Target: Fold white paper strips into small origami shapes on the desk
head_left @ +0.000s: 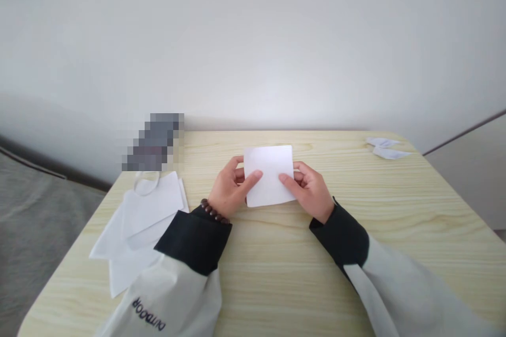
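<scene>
A small, nearly square piece of white paper (pixel 269 163) is held up over the middle of the table, its face turned toward me. My left hand (pixel 232 185) grips its left edge, thumb on the front and fingers behind. At the right edge, my right hand (pixel 310 187) pinches it the same way. The fingers behind the paper are partly hidden. Whether the paper is folded or a single layer I cannot tell.
Several loose white sheets (pixel 154 205) overlap on the table's left, with a whitish ring (pixel 146 184) on top. Behind them is a pixelated dark object (pixel 156 142). Folded paper pieces (pixel 389 153) lie at the far right of the wooden table (pixel 272 274). A wall (pixel 272 42) borders the back.
</scene>
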### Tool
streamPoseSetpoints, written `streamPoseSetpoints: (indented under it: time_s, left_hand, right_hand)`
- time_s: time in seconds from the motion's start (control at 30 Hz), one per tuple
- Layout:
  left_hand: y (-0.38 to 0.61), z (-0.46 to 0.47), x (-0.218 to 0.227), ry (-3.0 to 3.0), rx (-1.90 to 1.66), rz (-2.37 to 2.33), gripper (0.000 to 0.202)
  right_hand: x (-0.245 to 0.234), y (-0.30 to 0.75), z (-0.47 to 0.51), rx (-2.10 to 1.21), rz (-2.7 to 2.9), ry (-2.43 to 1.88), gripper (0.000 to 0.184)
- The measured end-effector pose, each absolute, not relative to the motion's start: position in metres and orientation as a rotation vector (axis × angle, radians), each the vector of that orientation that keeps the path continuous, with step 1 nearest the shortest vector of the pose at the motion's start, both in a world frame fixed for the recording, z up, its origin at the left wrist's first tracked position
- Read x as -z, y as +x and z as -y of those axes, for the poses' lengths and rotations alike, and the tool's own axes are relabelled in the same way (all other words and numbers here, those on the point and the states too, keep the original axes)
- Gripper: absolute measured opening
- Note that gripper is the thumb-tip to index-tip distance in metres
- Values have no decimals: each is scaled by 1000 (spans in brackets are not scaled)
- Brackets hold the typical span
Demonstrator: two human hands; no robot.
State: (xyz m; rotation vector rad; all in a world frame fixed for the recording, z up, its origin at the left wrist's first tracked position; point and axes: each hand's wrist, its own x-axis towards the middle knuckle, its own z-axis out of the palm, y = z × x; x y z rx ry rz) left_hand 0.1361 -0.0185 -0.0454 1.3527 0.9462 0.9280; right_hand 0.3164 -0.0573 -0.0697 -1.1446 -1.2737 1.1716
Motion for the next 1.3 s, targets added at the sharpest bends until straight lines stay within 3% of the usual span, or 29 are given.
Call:
streamPoseSetpoints:
  time_s: [0.47, 0.63, 0.7, 0.83, 1.0, 1.3]
  left_hand:
    - [117, 11, 47, 1312, -693, -937, 37]
    - [116, 8, 39, 1120, -663, -867, 38]
    - [116, 8, 37, 1073, -633, -852, 48]
    - [118, 10, 37, 1346, -676, -1019, 40]
    - [120, 11, 42, 1351, -732, -1010, 38]
    - [122, 13, 43, 1410, -768, -985, 38]
  right_hand:
    - [62, 329, 55, -1312, 1474, -1125, 29]
    - [64, 329, 57, -941, 1628, -1125, 24]
    - [64, 328, 59, -720, 1763, -1110, 30]
    - [62, 328, 61, -490, 1933, -1043, 37]
    - [60, 330, 60, -678, 1784, -1116, 43]
    - [67, 322, 58, -723, 1651, -1363, 28]
